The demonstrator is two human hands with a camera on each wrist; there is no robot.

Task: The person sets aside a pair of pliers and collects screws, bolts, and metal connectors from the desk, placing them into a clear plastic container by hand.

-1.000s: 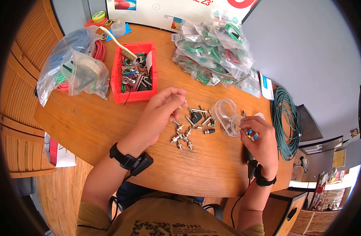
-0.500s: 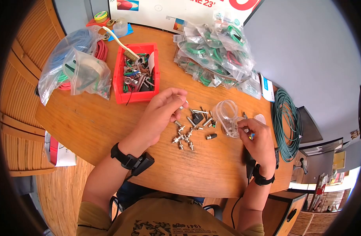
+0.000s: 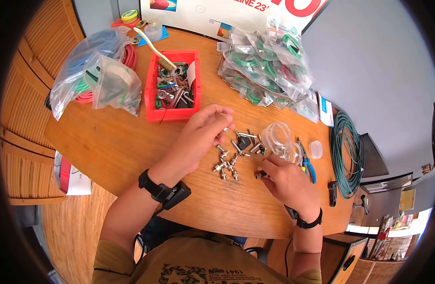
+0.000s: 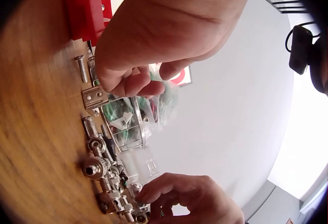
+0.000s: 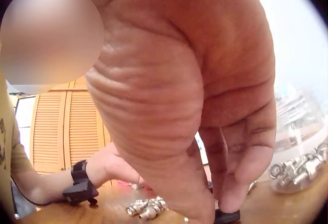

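My left hand [image 3: 198,137] hovers beside the red bin with bent fingers and pinches a small silvery piece [image 3: 225,128], mostly hidden behind the fingertips. My right hand [image 3: 288,182] reaches down to the tabletop, thumb and fingertips around a black-ended coaxial connector [image 3: 260,174]; its dark end [image 5: 227,217] shows under the fingers in the right wrist view. Between the hands lies a cluster of silver coaxial connectors [image 3: 223,166]. Behind it are loose screws and metal pins [image 3: 248,136] with a black piece [image 3: 244,142].
A clear plastic jar [image 3: 277,132] with connectors inside is behind my right hand, near blue pliers [image 3: 310,170], a clear lid [image 3: 316,149] and a black clip [image 3: 332,193]. The red bin [image 3: 151,113], bagged cables [image 3: 269,66] and a green cable coil [image 3: 345,156] stand around.
My right hand has left the clear jar and moved left and down onto the black-ended connector. The left hand keeps its pinch in nearly the same place. The head view has shifted slightly.
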